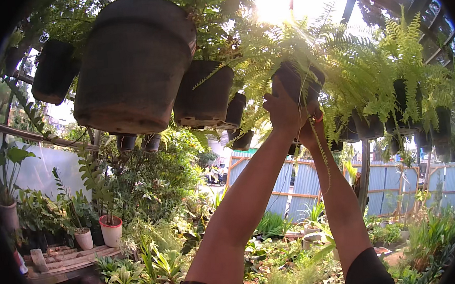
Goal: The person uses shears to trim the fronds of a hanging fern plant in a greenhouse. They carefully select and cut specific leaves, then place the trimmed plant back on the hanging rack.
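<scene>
Both my arms reach up to a dark plastic plant pot (302,82) hung overhead. My left hand (282,108) grips its left side, thumb out to the left. Lower on the right side is my right hand (311,118), partly hidden by the pot and by trailing stems; a red band shows at that wrist. Arching fronds of a fern (307,43) spill from the pot against bright sun. One thin frond hangs down along my right forearm.
A large dark pot (131,69) hangs close on the left, with a smaller pot (204,94) beside it. More hanging ferns (404,74) crowd the right. Below stand a slatted wooden bench (73,257), a red-rimmed pot (111,233) and dense ground plants. Blue corrugated fencing (389,186) runs behind.
</scene>
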The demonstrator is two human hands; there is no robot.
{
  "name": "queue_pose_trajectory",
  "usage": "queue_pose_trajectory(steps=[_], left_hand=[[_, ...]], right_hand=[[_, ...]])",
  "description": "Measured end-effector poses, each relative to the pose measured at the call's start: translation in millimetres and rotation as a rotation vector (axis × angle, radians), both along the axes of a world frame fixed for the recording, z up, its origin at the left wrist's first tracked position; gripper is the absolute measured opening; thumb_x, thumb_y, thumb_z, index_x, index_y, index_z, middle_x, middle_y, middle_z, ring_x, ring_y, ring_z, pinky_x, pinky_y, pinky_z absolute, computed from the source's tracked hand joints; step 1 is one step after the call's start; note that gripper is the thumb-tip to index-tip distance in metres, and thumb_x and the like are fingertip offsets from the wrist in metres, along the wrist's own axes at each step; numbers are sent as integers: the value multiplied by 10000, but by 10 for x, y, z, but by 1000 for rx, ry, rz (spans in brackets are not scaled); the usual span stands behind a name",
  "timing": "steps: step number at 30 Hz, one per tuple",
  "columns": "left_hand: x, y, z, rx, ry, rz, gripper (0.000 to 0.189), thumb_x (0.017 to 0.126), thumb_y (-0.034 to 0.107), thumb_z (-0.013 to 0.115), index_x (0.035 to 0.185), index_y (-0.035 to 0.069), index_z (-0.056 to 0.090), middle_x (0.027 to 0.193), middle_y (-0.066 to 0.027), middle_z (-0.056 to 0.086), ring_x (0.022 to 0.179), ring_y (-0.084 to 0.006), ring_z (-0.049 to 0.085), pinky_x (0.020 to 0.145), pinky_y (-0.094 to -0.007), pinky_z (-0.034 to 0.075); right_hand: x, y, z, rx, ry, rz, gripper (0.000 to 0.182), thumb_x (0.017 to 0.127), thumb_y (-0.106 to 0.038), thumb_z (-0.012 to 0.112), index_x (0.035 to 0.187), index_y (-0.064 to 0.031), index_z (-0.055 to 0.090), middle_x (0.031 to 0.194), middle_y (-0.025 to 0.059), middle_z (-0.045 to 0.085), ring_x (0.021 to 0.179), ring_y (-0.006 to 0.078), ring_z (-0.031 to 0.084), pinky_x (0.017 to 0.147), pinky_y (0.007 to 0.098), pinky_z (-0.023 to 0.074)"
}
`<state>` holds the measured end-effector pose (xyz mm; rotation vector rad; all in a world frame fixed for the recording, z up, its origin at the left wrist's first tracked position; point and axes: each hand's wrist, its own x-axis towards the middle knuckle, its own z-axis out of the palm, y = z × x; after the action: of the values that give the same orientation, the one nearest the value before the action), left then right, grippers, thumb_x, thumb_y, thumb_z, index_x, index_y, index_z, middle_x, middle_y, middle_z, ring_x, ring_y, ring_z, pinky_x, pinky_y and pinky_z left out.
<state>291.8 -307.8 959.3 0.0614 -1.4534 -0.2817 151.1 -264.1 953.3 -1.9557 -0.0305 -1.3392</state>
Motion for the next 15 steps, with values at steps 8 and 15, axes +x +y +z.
queue_pose_trajectory(steps=[8, 15], left_hand=[[26, -26, -14, -15, -24, -46, 1311, 658, 554, 850, 1549, 22, 49, 1279, -377, 371, 1143, -504, 455, 974, -515, 426], [165, -60, -68, -55, -41, -111, 1317, 646, 576, 850, 1550, 41, 56, 1304, -383, 357, 1191, -524, 439, 995, -526, 426]], right_hand=[[163, 139, -66, 42, -37, -128, 672, 997, -580, 407, 1456, -90, 398, 1423, 115, 501, 1281, 279, 516, 1048, 468, 451], [-36, 37, -66, -57, -254, -493, 558, 999, -516, 460, 1359, -91, 505, 1290, 68, 617, 1120, 206, 633, 954, 385, 535]])
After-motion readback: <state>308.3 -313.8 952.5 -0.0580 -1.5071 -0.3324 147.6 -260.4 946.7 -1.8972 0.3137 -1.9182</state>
